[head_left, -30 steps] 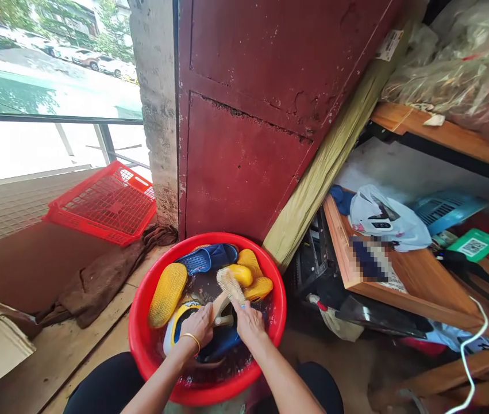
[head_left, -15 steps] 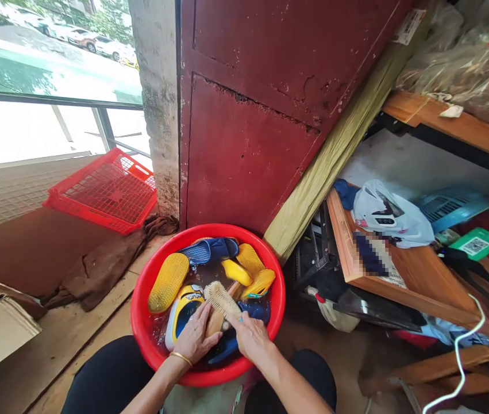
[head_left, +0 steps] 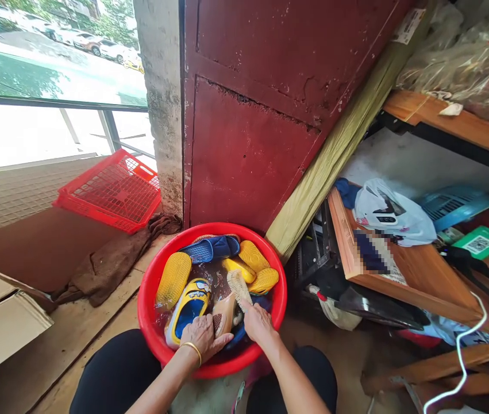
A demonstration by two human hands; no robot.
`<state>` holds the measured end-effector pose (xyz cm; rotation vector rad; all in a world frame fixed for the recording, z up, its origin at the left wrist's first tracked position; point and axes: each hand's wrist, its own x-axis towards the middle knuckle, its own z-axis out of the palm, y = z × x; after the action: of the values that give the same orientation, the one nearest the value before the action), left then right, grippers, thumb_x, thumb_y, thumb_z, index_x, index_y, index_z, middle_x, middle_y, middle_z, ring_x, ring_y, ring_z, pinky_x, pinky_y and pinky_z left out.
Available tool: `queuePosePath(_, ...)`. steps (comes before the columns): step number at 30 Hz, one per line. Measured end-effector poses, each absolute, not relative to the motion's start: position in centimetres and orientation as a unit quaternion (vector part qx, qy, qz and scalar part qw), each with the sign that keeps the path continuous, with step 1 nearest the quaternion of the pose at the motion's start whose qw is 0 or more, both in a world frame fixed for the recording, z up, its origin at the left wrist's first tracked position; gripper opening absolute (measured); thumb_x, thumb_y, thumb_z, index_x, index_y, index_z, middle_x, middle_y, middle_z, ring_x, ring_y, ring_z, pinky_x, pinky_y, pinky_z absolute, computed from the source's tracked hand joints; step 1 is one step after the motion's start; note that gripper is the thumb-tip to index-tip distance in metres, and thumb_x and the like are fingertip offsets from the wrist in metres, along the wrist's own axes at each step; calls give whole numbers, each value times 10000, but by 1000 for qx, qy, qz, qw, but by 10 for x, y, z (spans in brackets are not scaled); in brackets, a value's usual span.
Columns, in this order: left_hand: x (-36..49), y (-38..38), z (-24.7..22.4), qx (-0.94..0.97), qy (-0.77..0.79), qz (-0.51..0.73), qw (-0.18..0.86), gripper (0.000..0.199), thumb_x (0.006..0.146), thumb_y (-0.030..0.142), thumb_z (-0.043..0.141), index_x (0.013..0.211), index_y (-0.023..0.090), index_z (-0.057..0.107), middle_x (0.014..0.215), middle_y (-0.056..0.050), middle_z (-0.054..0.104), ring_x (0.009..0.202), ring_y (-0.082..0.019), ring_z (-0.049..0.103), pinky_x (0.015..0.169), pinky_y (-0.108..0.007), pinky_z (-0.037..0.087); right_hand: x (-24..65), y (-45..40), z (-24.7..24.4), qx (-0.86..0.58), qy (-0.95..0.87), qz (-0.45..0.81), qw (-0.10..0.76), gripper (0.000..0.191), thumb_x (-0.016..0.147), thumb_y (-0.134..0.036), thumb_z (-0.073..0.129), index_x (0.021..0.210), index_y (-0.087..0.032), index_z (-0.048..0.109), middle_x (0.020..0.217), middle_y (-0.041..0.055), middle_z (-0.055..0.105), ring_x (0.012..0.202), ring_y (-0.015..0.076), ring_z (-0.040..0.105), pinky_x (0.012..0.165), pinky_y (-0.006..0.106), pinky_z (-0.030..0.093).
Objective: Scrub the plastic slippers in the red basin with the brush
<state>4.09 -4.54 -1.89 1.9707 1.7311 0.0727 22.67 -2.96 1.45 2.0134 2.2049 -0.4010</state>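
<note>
A red plastic basin (head_left: 144, 310) of dark water stands between my knees, full of slippers. My left hand (head_left: 200, 336) grips a tan slipper (head_left: 226, 313) with a brown textured patch, low in the basin; its fingertips are partly hidden. Closed round the handle of a scrubbing brush (head_left: 239, 286) is my right hand (head_left: 260, 323), with the pale bristles just above the tan slipper. A yellow slipper with blue lining (head_left: 193, 305) lies left of my left hand. Beyond it are a yellow slipper (head_left: 174, 280), a navy slide (head_left: 210, 248) and several yellow slippers (head_left: 253, 256) on the right.
Left of the basin lie a brown cloth (head_left: 101, 276), cardboard (head_left: 7, 316) and a red crate (head_left: 115, 190). A dark red door (head_left: 248, 149) rises behind. To the right, a wooden shelf unit (head_left: 425, 287) holds a white plastic bag (head_left: 393, 215); a white cable (head_left: 459, 356) hangs down.
The brush has lifted off the tan slipper and swung up and right with my right hand. My left hand has shifted slightly lower, exposing more of both the tan and the yellow-and-blue slipper.
</note>
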Motion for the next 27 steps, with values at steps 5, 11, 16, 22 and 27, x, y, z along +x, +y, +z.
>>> queuePosePath(5, 53, -46, -28, 697, 658, 44, 281, 852, 796, 559, 600, 1482, 99, 390, 1268, -242, 664, 1189, -377, 631, 983, -467, 462, 241, -74, 14, 599, 776, -188, 55, 530, 953, -184, 381, 1442, -323, 531, 1133, 98, 710, 1062, 258, 666, 913, 343, 480)
queuePosePath(11, 46, -59, -50, 695, 629, 240, 253, 916, 793, 336, 642, 1562, 157, 178, 1437, -210, 486, 1231, -325, 594, 1016, -451, 467, 237, -61, 26, 617, 767, -149, 96, 562, 930, -143, 397, 1455, -304, 516, 1193, 156, 671, 1030, 295, 674, 884, 398, 486)
queuePosePath(16, 36, -57, -58, 742, 541, 338, 206, 1064, 713, 127, 647, 1592, 280, 67, 1415, -140, 478, 1294, -305, 539, 1078, -473, 437, 215, -9, 42, 633, 756, -151, 71, 541, 938, -100, 349, 1429, -229, 535, 1171, 167, 691, 1108, 279, 658, 911, 375, 474)
queuePosePath(22, 31, -48, -64, 734, 541, 355, 204, 1129, 708, 158, 670, 1607, 266, -4, 1420, -165, 492, 1267, -342, 552, 1048, -517, 456, 227, -53, 42, 547, 808, -202, 86, 473, 919, -194, 440, 1352, -301, 596, 1107, 95, 727, 1027, 249, 685, 877, 330, 492)
queuePosePath(27, 32, -46, -62, 737, 535, 353, 213, 1064, 745, 173, 632, 1606, 262, 11, 1421, -168, 483, 1274, -349, 541, 1055, -536, 448, 219, -53, 46, 605, 769, -182, 98, 479, 887, -139, 445, 1321, -234, 626, 1123, 147, 729, 1076, 293, 679, 919, 403, 499)
